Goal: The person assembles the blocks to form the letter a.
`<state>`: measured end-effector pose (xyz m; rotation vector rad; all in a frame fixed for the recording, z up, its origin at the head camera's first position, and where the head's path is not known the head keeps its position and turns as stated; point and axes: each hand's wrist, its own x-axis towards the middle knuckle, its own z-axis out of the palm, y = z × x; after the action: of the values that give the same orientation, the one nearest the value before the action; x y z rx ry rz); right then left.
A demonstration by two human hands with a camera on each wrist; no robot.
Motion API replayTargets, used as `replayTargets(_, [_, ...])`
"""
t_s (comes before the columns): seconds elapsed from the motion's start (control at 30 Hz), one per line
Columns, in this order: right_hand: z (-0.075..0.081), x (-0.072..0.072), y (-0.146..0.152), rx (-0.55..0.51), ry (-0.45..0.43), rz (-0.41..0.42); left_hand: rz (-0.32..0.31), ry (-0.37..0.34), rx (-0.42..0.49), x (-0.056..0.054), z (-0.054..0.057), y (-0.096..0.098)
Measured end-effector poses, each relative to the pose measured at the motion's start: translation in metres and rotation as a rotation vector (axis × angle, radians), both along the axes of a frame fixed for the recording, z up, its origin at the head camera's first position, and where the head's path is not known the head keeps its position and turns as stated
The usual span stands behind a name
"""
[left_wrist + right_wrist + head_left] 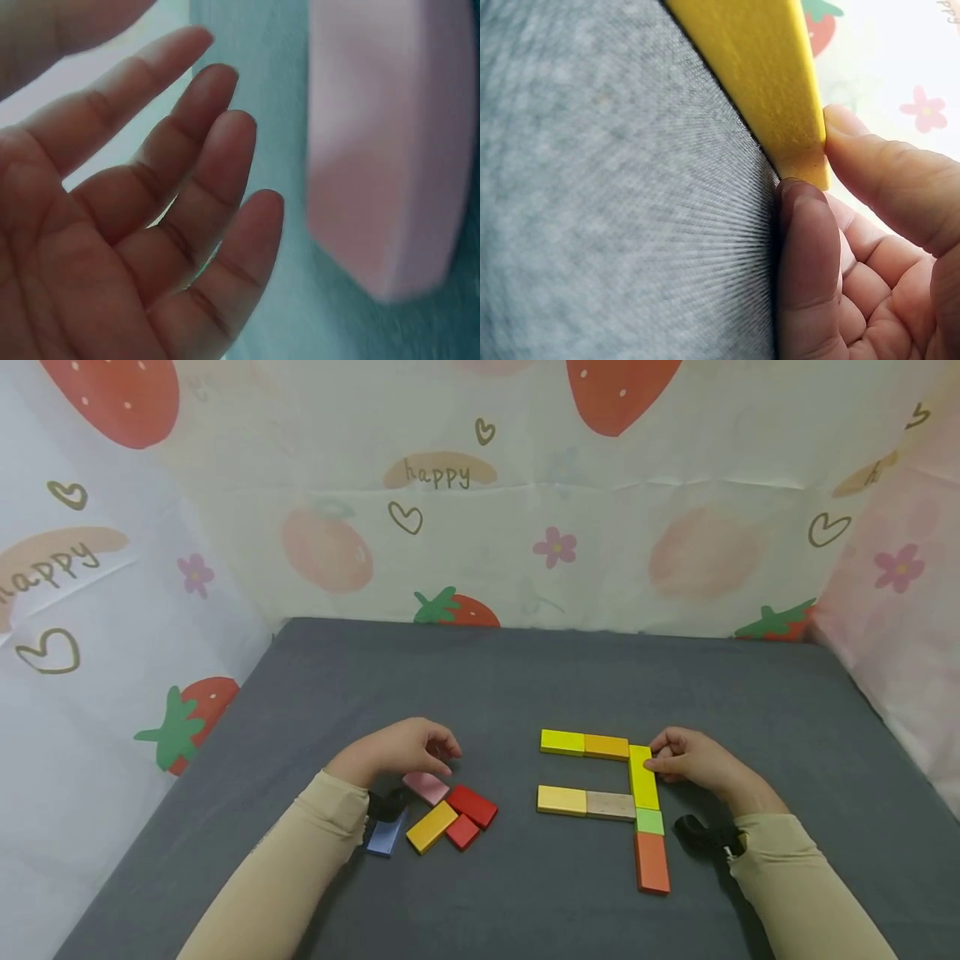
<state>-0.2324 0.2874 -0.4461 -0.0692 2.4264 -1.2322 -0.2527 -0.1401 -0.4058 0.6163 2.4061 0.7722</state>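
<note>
"Happy" (66,562) across the left fabric wall (116,627), left hand (401,747) hovering loose-fingered and empty near the pink block (425,787), "happy" (438,473) again on the back fabric wall (480,547), grey-covered table (495,681), long yellow block (642,783) topping a column, right hand (701,764) pinching it

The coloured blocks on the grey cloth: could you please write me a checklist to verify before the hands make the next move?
1. Left hand holds nothing: ok.
2. Pink block within easy reach: ok, probably; it lies close to the left hand, apart from its fingertips.
3. Right hand clear of the long yellow block: not ok, it touches this block.
4. Light green block between the long yellow block and the orange-red block: ok.
5. Full length of the blue block: cannot tell, the black wrist strap overlaps its far end.
</note>
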Motion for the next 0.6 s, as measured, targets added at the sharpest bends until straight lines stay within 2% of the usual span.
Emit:
replayTargets(0.17, [0.0, -0.001, 0.0, 0.003, -0.007, -0.005, -0.044, -0.026, -0.069, 0.002, -0.002, -0.011])
replayTargets(0.33, [0.0, -0.001, 0.0, 0.015, -0.005, -0.011, -0.119, -0.04, -0.07, 0.002, -0.005, -0.015])
replayTargets(0.6, [0.0, -0.001, -0.001, 0.006, -0.001, -0.003, -0.16, 0.003, -0.102, 0.002, -0.009, -0.017])
